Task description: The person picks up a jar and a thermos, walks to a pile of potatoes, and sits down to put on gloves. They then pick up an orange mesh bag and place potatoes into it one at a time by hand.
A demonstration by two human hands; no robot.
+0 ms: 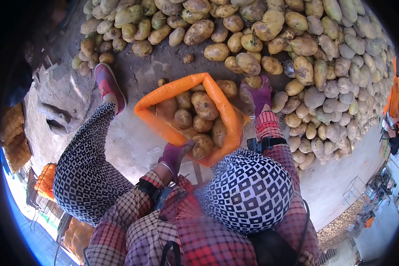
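That orange woven plastic mesh sack (168, 91) mid-frame looks coarse and net-like, with a slight sheen. The yellowish-brown potatoes (297, 44) across the top are matt and rough-skinned, with dust caked on. The purple knit cloth gloves on the left hand (175, 155) and right hand (259, 94) look soft and a bit fuzzy. The black-and-white diamond-print cloth trousers (84, 177) are smooth and matt. The grey concrete floor (133, 142), centre left, looks rough and powdery.

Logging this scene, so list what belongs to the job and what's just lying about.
In use: left hand on orange mesh sack, potatoes inside it, right hand at potato pile.
Lying about: filled sacks at left, lone potato on floor.
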